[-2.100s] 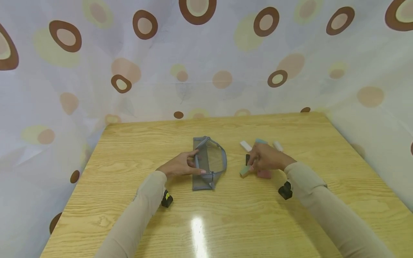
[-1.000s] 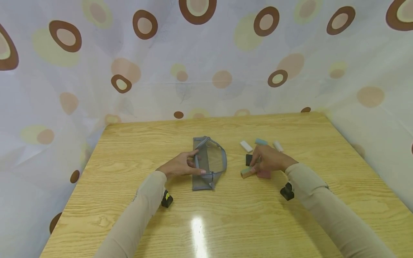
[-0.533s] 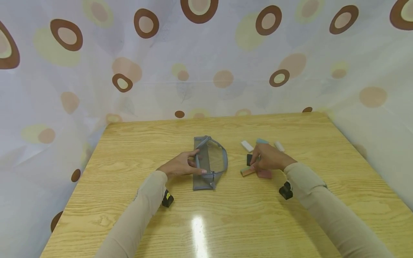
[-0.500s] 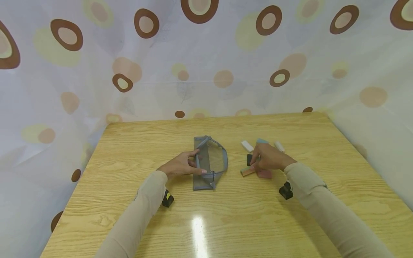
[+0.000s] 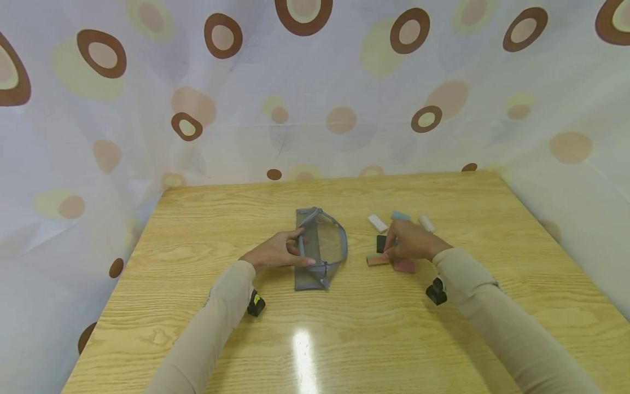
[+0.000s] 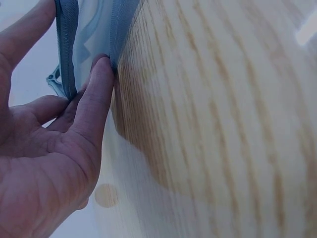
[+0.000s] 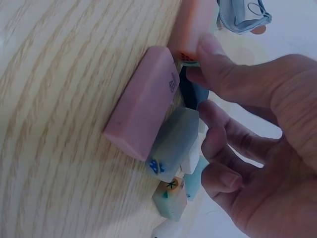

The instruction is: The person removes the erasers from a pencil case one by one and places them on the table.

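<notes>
My left hand (image 5: 275,252) holds the near side of a grey mesh zip pouch (image 5: 308,279) at its opening, which gapes to the right. In the left wrist view the fingers lie against the pouch's zip edge (image 6: 68,44). My right hand (image 5: 412,241) pinches an orange-and-green eraser (image 5: 377,260) between thumb and fingertips, low over the table. Beside it lies a pink eraser (image 7: 143,101). A grey-blue eraser (image 7: 174,141) sits under the other right fingers in the right wrist view. A dark block (image 5: 381,243) is partly hidden by the right hand.
Farther back on the table (image 5: 236,219) are a white eraser (image 5: 377,223), a blue eraser (image 5: 400,215) and another white piece (image 5: 426,223). A pale block with an orange fruit print (image 7: 170,198) shows in the right wrist view. A dotted curtain (image 5: 315,142) hangs behind.
The orange-and-green eraser has turned in my right fingers, its orange side coming into view and its length swinging level. My left hand and the pouch have stayed in place.
</notes>
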`<state>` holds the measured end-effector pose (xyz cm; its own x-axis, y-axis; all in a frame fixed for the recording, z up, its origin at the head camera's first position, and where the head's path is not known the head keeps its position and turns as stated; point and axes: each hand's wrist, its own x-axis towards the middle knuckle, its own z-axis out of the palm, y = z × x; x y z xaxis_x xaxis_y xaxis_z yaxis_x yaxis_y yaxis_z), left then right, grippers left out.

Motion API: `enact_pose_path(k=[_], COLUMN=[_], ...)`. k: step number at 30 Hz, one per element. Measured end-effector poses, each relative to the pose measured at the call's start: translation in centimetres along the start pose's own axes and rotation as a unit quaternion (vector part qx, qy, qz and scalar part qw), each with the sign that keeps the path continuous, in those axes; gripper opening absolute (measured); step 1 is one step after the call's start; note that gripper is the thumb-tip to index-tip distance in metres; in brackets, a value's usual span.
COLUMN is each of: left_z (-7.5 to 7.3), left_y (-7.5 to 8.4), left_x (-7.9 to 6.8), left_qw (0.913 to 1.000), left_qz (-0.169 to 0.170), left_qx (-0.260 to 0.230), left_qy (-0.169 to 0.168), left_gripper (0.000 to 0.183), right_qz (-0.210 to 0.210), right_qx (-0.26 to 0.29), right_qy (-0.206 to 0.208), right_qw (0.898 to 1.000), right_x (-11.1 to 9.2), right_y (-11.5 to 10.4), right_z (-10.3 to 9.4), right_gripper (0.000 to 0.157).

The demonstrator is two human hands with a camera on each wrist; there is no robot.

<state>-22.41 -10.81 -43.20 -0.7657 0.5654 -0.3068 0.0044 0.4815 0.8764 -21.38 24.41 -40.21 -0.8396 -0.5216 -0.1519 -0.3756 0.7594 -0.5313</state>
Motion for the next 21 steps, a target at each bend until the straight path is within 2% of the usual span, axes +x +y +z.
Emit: enact_pose_path(k=[7, 13, 16, 21], left_z=[0.0, 0.2, 0.5, 0.9], left_y=[-0.1, 0.3, 0.9, 2.3], left_x=[0.1, 0.1, 0.2, 0.2], left_qw=[1.0, 1.0, 0.9999, 0.9988], left_qz=[0.003, -0.002, 0.004, 0.017], left_qx=[0.003, 0.001, 0.003, 0.028], left_qy=[0.001, 0.004, 0.014, 0.037], left_gripper=[0.099, 0.101, 0.103, 0.104], right_qz=[0.023, 0.042, 0.037, 0.029], right_qx=[-0.016, -0.017, -0.017, -0.012], right_qy=[0.002, -0.009, 0.007, 0.058], right_qw=[1.0, 0.999, 0.999, 0.998], right_x=[0.0, 0.0, 0.0, 0.3], right_y=[-0.4, -0.7, -1.0, -1.8], right_z=[0.0, -0.3, -0.8, -2.1], right_gripper=[0.014, 0.008, 0.008, 0.01])
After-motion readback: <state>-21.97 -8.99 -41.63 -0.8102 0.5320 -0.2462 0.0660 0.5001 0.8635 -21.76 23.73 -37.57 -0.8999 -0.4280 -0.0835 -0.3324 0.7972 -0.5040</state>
